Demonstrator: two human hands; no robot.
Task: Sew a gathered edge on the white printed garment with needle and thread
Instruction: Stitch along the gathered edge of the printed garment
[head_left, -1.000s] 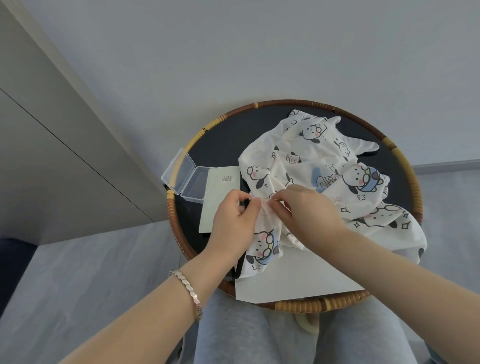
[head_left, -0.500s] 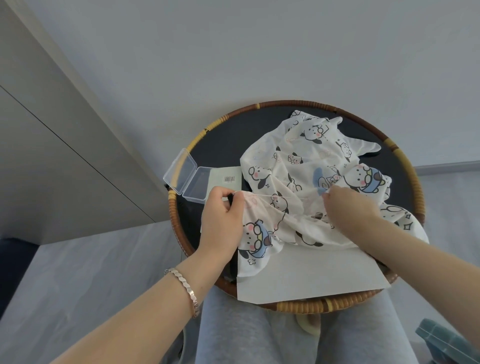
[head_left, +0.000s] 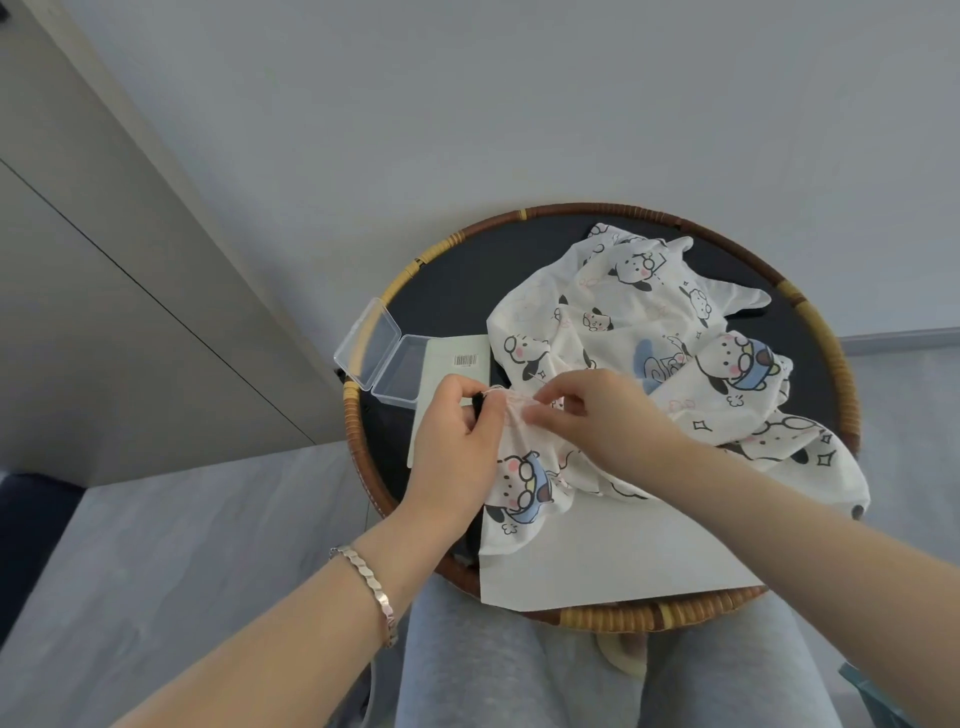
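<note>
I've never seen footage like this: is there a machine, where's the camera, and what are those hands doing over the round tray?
No machine: these are a person's two bare hands, filmed by one wide-angle camera worn on the head, looking down. On the rattan-rimmed tray lie a white printed garment, an open clear plastic box, a barcoded card and a white paper sheet. The left hand, bracelet on its wrist, and the right hand both pinch a bunched edge of the garment. Any needle is too small to make out.
</note>
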